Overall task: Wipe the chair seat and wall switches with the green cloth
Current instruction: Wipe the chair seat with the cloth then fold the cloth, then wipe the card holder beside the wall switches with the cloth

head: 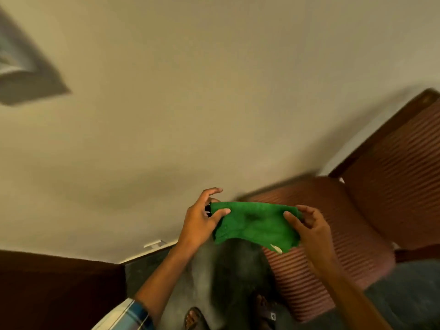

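I hold the green cloth (256,225) stretched between both hands in front of me. My left hand (202,219) pinches its left edge with thumb on top. At the right edge, my right hand (309,226) grips the cloth. The chair seat (333,229), ribbed reddish-brown upholstery, lies just behind and below the cloth at the right. Its padded backrest (402,177) rises against the wall with a dark wooden frame. A blurred grey-white box (26,75) sits on the wall at the upper left; I cannot tell whether it is the switches.
A beige wall (190,91) fills most of the view. Dark wooden furniture (54,289) stands at the lower left. The dark floor (226,282) shows below my hands, with my sandalled feet (264,308) near the chair's front edge.
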Tool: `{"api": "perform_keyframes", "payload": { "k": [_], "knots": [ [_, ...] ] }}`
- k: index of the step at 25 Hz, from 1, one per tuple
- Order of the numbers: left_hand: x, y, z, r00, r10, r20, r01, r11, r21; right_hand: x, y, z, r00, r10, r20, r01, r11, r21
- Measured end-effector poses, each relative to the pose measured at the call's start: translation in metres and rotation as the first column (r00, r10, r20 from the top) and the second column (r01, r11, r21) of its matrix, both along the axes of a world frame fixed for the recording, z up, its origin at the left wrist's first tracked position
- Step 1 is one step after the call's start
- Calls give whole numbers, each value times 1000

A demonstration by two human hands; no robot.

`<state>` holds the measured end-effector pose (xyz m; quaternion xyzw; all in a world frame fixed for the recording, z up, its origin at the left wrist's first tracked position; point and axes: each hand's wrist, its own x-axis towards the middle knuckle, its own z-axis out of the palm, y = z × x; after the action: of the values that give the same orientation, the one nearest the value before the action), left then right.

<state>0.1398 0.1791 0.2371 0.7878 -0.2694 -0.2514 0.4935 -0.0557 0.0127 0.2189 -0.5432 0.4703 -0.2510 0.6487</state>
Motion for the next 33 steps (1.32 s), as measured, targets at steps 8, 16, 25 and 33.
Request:
{"api": "perform_keyframes", "payload": {
  "k": [8, 16, 25, 33],
  "knots": [
    [74, 153, 130, 941, 204, 269, -146, 964, -221, 146, 106, 148, 944, 188, 269, -95, 941, -325],
    [132, 247, 190, 587, 609, 533, -354, 785, -508, 244, 212, 267, 819, 517, 250, -15, 454, -891],
    [157, 244, 172, 537, 761, 364, -591, 647, -481, 359, 266, 324, 924, 360, 129, 249, -311, -917],
    [182, 268, 196, 297, 817, 495, -541, 571, -618, 376, 273, 269, 973, 158, 170, 216, -353, -910]
  ]
}}
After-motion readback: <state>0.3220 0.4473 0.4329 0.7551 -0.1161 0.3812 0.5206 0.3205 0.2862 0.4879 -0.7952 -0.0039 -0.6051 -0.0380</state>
